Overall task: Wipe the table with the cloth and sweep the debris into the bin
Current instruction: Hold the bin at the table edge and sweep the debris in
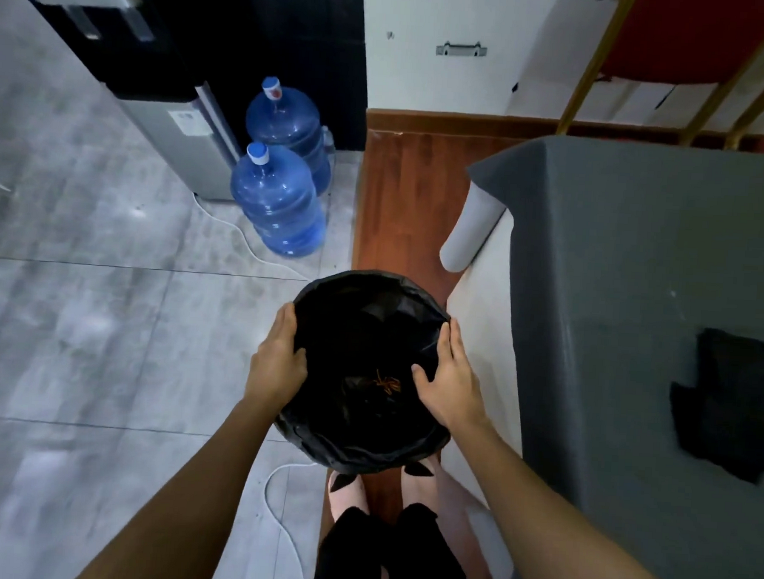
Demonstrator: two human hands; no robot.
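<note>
- The bin, lined with a black bag, is in the middle of the view, just beside the near-left corner of the table.
- The left hand grasps the bin's left rim: the fingers lie down the outside and the thumb hooks over the edge to the inside.
- The right hand grasps the right rim the same way, fingers along the outer edge and thumb reaching in over the liner.
- Both forearms stretch straight out from the bottom of the view to the bin.
- A small tangle of orange-brown debris lies at the bottom of the liner.
- The bin sits over the toes of the person's pale shoes; from this angle I cannot tell whether it is lifted or resting on the floor.
- The table has a grey cover, and the black cloth lies crumpled on it near its near edge, well apart from both hands.
- A white table leg shows under the cover's far-left corner.
- Two blue water bottles stand on the grey tiled floor beside a water dispenser.
- A white cable trails across the tiles near the left forearm.
- A red chair with gold legs stands beyond the table.
</note>
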